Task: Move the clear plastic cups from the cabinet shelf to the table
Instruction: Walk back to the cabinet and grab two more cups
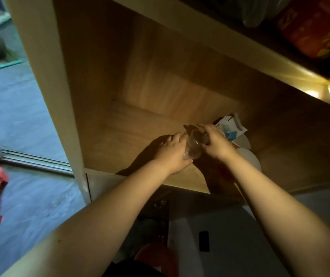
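my left hand [172, 154] and right hand [216, 143] both clasp a clear plastic cup [194, 145], held between them just above the wooden cabinet shelf [120, 140], near white plates [248, 154] on the right.

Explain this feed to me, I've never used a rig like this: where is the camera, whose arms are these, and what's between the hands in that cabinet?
There is no machine here. One wide-angle camera sits on a person's head and looks forward and down, so the two bare arms are that person's own. They reach into a wooden cabinet shelf. The left hand and right hand both close around a clear plastic cup, possibly a nested stack; it is too dim to tell. Beside the right hand lie a blue and white carton and white plates. The compartment above holds a red package. The table is not clearly identifiable.
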Motion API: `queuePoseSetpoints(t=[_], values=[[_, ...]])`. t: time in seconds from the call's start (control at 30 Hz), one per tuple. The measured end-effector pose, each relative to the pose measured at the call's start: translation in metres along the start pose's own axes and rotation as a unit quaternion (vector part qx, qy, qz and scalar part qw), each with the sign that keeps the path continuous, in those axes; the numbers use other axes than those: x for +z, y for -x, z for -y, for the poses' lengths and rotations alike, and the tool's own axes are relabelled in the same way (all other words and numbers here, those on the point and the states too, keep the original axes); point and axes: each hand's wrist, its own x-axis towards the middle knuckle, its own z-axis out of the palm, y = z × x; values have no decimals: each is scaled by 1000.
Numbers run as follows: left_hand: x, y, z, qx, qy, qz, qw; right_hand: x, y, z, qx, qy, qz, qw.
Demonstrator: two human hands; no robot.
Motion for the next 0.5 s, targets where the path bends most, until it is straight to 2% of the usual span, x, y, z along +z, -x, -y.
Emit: queuePoseSetpoints(t=[0.23, 0.4, 0.5], values=[[22, -12, -5, -8, -7, -9, 1000, 3, -10, -14, -15, 13, 60, 998], [29, -17, -7, 1, -24, -44, 999, 1, -11, -21, -24, -17, 76, 997], [30, -19, -6, -15, 4, -47, 999, 0, -11, -23, -32, -30, 81, 996]])
